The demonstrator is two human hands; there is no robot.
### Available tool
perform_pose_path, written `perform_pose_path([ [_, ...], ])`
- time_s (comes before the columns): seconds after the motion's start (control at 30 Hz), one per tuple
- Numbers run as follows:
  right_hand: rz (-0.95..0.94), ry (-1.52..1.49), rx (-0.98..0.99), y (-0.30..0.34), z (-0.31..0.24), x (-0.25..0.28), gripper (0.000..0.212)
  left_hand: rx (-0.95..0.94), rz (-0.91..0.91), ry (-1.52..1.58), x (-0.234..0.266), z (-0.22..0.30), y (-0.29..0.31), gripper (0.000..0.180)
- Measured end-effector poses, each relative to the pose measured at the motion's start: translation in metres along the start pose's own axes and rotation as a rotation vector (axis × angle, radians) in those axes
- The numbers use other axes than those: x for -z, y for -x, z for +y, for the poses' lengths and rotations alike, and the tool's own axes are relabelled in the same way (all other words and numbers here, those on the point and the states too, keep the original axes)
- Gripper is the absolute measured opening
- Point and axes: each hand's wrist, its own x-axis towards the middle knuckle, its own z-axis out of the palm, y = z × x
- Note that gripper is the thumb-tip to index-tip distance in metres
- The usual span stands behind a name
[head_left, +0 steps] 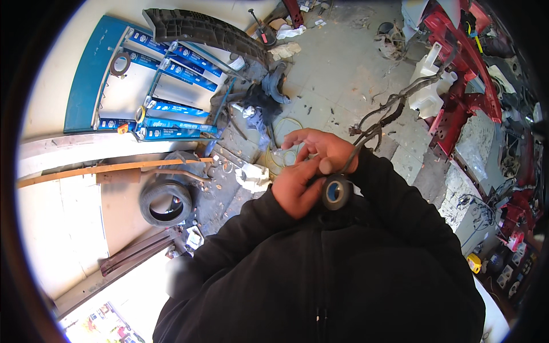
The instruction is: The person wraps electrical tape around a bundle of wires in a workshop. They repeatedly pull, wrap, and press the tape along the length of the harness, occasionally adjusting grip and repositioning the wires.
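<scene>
My left hand (296, 187) and my right hand (330, 150) meet in front of my chest. Between them runs the end of a dark wiring harness (373, 129), which passes beside my right wrist. The fingers of my left hand are closed at that end. A roll of black electrical tape (336, 192) with a blue core hangs at my left thumb, just below the harness. My right hand lies over the left fingertips, its forefinger stretched out to the left and the other fingers curled. What the curled fingers pinch, if anything, is hidden.
The harness leads to a red car body (457, 108) with a white plastic tank (428, 86). At left are a tire (166, 201), an orange-brown strip (108, 169), a rack of blue boxes (177, 128) and a black bumper-like part (203, 31). Debris litters the floor (337, 68).
</scene>
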Motion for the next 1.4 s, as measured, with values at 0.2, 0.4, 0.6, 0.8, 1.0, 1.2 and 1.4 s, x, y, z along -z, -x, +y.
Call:
perform_pose_path([
  [0.2,0.397,-0.237,-0.334,0.026,0.011,-0.015,0.039,-0.111,0.059,-0.425,0.016,-0.008,-0.005,0.019],
  [0.4,0.468,-0.419,-0.242,0.070,-0.013,-0.041,0.032,-0.090,0.083,-0.499,0.018,-0.020,-0.010,0.015],
  [0.6,0.483,-0.090,-0.345,0.063,-0.012,-0.049,0.037,-0.121,0.068,-0.508,0.007,-0.025,-0.014,0.015],
  [0.8,0.505,0.052,-0.229,0.066,-0.012,-0.050,0.036,-0.060,0.126,-0.307,-0.004,-0.029,-0.014,0.008],
  [1.0,0.386,0.133,0.047,0.056,-0.020,-0.053,0.037,0.313,0.039,0.246,0.000,-0.020,0.003,0.015],
  [1.2,0.313,0.242,0.008,0.046,-0.033,-0.048,0.051,0.599,-0.049,0.881,0.008,-0.012,0.010,0.022],
  [1.4,0.479,0.285,0.215,0.029,-0.023,-0.060,0.046,0.529,-0.202,0.824,0.022,-0.015,0.010,0.021],
])
